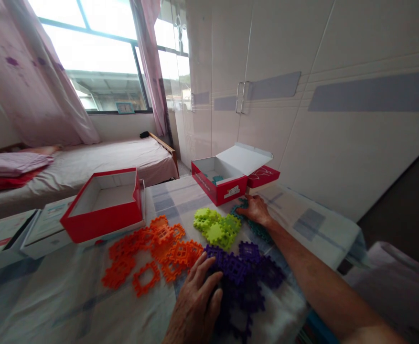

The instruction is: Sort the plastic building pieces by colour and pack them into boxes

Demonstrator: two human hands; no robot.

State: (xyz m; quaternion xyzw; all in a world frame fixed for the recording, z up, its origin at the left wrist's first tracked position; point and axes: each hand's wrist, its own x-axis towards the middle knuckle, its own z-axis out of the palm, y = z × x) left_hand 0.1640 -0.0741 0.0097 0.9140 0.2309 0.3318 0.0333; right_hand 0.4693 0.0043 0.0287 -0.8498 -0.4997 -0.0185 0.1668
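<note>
My left hand [197,301] lies flat on the table with its fingers stretched out, touching the near edge of a heap of purple interlocking plastic tiles [245,270]. My right hand [255,210] reaches far forward and curls over teal tiles [257,228] lying just in front of a small red box [223,179]; the fingers look closed on a teal piece. Between the hands sit lime green tiles [217,227] and a spread of orange tiles [152,255].
The small red box stands open with its white lid flipped back and teal pieces inside. A larger red box [105,203] stands at the left on white boxes [23,229]. A bed [87,162], window and wardrobe doors [302,95] lie beyond the table.
</note>
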